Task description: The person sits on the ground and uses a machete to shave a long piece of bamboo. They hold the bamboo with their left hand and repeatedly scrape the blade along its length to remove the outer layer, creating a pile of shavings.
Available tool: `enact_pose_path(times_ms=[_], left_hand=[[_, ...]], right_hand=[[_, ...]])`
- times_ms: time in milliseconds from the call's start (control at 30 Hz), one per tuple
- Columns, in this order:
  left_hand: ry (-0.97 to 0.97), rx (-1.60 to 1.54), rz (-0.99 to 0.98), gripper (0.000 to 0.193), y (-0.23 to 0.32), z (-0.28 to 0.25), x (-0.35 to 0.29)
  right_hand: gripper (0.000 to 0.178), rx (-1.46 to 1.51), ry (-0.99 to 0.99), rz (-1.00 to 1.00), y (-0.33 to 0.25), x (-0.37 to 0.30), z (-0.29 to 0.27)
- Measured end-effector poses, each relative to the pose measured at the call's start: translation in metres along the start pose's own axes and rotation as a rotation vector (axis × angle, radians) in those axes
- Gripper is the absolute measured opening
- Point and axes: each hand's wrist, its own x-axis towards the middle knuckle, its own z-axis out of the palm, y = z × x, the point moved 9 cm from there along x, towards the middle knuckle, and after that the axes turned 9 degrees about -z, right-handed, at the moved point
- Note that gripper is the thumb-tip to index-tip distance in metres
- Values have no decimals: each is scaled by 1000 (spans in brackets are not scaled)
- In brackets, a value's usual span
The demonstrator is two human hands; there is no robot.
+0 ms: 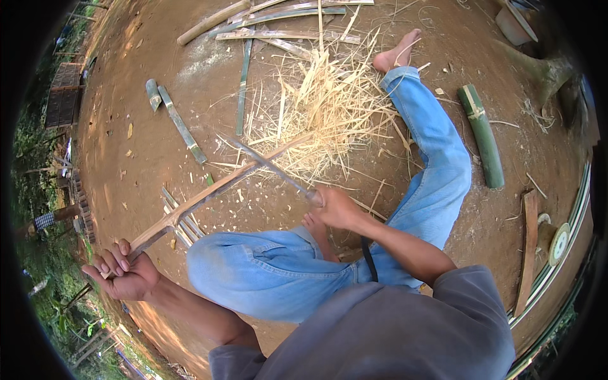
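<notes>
At the lower left, my left hand [132, 277] closes around the near end of a long split bamboo strip [190, 204]. The strip slants away to the upper right, toward a pile of pale shavings [323, 104]. In my right hand [337, 208] is the handle of a long-bladed knife [273, 168], its fingers wrapped round it. The blade points up and to the left and crosses the strip near its far part. Whether the edge bites into the strip cannot be made out. Both of my legs, in blue jeans [437, 152], are bent around the work.
Several split bamboo pieces [288, 35] lie at the far side. Short green pieces rest at the left [182, 132], with a green bamboo section [481, 136] at the right. Thin strips [183, 221] lie beside my knee. A brown board [527, 253] and a round spool-like thing [558, 244] are at the far right.
</notes>
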Motion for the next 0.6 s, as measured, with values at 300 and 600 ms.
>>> enact_pose_path(times_ms=[300,600], left_hand=[[-93,-2,19,45,0,12,-19],[-133,15,4,44,0,15,-7]], right_hand=[[22,-163,12,326,84,8,-26],[27,-242,56,321,130,27,-37]])
